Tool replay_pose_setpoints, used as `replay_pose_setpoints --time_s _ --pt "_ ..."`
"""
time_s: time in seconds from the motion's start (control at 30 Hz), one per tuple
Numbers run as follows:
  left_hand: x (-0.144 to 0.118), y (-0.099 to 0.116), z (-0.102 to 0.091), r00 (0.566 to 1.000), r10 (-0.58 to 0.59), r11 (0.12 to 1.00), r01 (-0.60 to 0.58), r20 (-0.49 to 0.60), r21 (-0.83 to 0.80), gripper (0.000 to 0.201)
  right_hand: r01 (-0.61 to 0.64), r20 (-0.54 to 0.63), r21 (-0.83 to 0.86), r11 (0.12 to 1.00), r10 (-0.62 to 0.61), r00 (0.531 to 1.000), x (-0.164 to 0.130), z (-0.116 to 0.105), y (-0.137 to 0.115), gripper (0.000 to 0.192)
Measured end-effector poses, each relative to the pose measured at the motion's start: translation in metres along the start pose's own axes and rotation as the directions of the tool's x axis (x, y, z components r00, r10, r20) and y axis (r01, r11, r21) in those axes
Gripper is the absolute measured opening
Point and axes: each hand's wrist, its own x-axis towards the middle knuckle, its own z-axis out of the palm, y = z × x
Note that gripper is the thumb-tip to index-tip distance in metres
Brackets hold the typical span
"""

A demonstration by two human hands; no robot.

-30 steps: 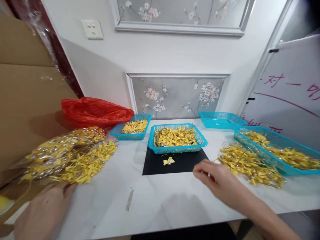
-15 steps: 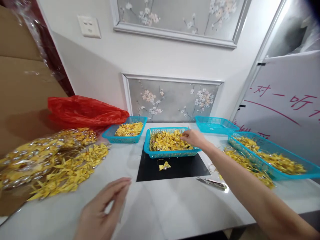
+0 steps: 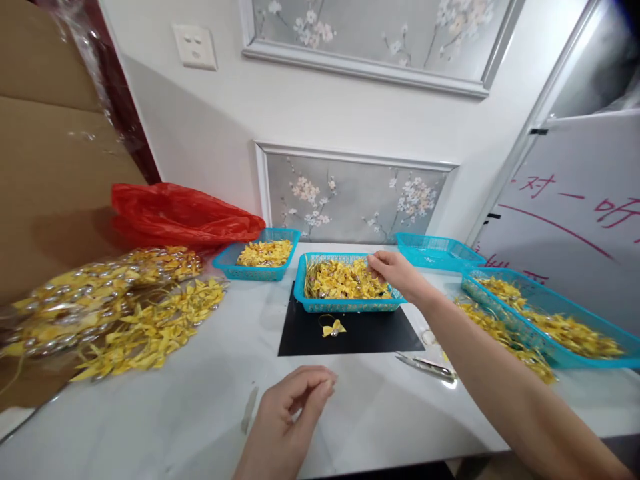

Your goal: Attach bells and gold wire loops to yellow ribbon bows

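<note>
My right hand (image 3: 386,268) is over the right end of the middle blue basket (image 3: 350,306), its fingers pinched together at the yellow ribbon bows (image 3: 345,279) heaped inside. What those fingertips hold, if anything, is hidden. My left hand (image 3: 295,413) hovers over the white table near its front, thumb and fingertips meeting in a pinch; I cannot make out anything in it. Between the hands, one yellow bow with a pearl bead and a thin loop (image 3: 334,329) lies on the black mat (image 3: 370,337) in front of the basket.
Thread snips (image 3: 426,366) lie right of the mat. More blue baskets stand back left (image 3: 255,273), back right (image 3: 435,257) and far right (image 3: 575,357). Strings of beaded yellow bows (image 3: 150,327) cover the left side, before a red plastic bag (image 3: 180,217). Loose bows (image 3: 500,337) lie at right.
My left hand has moved right, toward the front of the mat, and its fingers now curl into a rounder pinch. My right hand stays at the basket's right end, slightly higher. The view has shifted slightly.
</note>
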Motion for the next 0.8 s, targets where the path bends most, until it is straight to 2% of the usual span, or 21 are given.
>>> replay_pose_setpoints --time_s 0.1,0.2,0.27,0.37,0.5,0.7,0.77,0.8 --pt "0.002 0.004 0.007 0.996 -0.07 0.995 0.073 0.05 -0.062 0.011 0.033 0.042 0.219 0.975 -0.043 0.998 -0.032 -0.007 -0.006 0.025" --pt "0.003 0.009 0.018 0.986 -0.155 0.968 0.165 0.066 -0.192 0.015 0.049 0.091 0.425 0.904 -0.096 0.991 -0.065 -0.007 -0.013 0.034" --pt "0.003 0.013 0.025 0.973 -0.213 0.921 0.23 0.088 -0.314 0.019 0.028 0.133 0.542 0.84 -0.118 0.984 -0.086 -0.005 -0.016 0.034" --pt "0.003 0.02 0.034 0.946 -0.264 0.822 0.323 0.19 -0.468 0.026 -0.045 0.203 0.663 0.747 -0.122 0.972 -0.114 0.0 -0.018 0.032" --pt "0.003 0.027 0.041 0.912 -0.238 0.742 0.393 0.335 -0.543 0.023 -0.132 0.261 0.75 0.648 -0.107 0.96 -0.139 0.007 -0.014 0.027" --pt "-0.001 0.029 0.046 0.9 -0.22 0.738 0.406 0.377 -0.539 0.006 -0.187 0.274 0.807 0.56 -0.074 0.959 -0.15 0.014 -0.006 0.025" --pt "-0.001 0.029 0.047 0.891 -0.256 0.703 0.438 0.375 -0.561 0.005 -0.132 0.205 0.8 0.585 -0.06 0.977 -0.154 0.014 -0.006 0.02" --pt "-0.001 0.03 0.047 0.886 -0.278 0.68 0.455 0.372 -0.575 0.005 -0.07 0.137 0.771 0.633 -0.057 0.989 -0.157 0.014 -0.006 0.017"
